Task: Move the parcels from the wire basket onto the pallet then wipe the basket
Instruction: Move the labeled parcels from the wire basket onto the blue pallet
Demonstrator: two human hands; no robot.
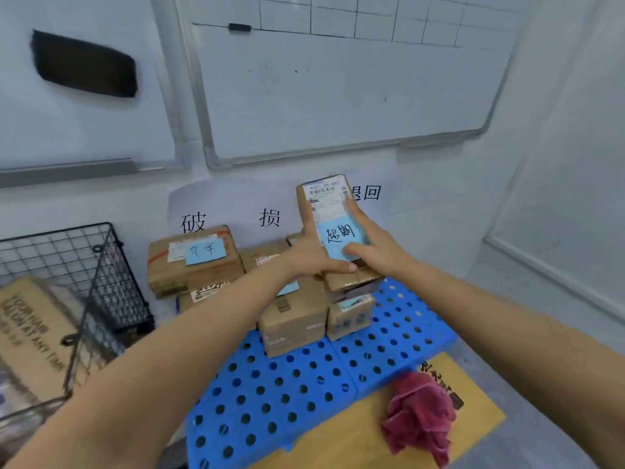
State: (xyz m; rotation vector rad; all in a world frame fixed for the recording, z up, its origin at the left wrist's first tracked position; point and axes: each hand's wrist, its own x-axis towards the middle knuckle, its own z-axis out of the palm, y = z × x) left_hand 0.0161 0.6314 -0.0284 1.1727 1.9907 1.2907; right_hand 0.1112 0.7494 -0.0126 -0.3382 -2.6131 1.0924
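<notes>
While the left hand [314,255] and the right hand [375,247] clasp it from either side, a small brown parcel [329,206] bearing a blue note [340,240] stands tilted just above the stacked parcels [294,316] at the back of the blue pallet [287,384]. I cannot tell whether it touches them. Left fingers wrap its left edge, thumb across the front; right fingers curl round its right edge, thumb on the note. The wire basket [101,275] stands left of the pallet with a printed box [30,326] inside. A red cloth [419,411] lies on a yellow board [341,434] beside the pallet.
</notes>
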